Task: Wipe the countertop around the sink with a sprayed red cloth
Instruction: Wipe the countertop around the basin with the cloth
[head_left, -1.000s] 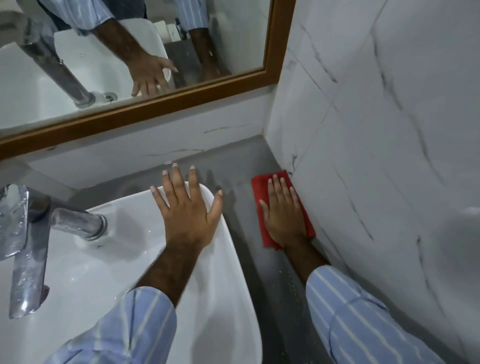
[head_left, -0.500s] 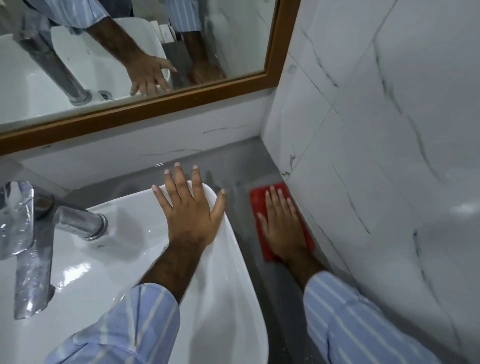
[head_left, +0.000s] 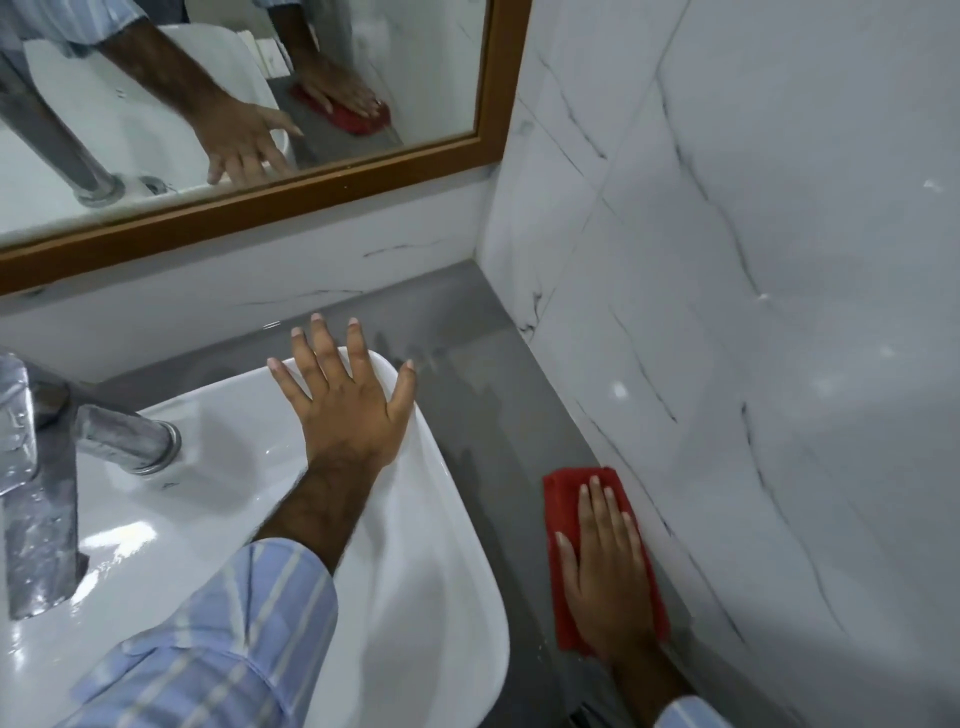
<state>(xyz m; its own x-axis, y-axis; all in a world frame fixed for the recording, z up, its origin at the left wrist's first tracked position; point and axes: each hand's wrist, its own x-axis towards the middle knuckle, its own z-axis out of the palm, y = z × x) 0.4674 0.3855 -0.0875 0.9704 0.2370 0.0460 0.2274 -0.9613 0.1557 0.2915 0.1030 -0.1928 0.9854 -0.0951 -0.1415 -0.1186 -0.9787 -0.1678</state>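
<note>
Currently one red cloth (head_left: 566, 525) lies flat on the grey countertop (head_left: 498, 395), in the strip between the white sink (head_left: 447, 587) and the marble side wall (head_left: 727, 312), its right edge against the wall's base; its long axis runs along that wall, away from the person toward the back corner; the right hand (head_left: 608, 566) presses it palm-down, fingers extended and close together, grasping nothing; the left hand (head_left: 348, 400) rests splayed wide on the sink's rear corner; one faucet (head_left: 41, 467) stands at left; one framed mirror (head_left: 498, 78) hangs above.
</note>
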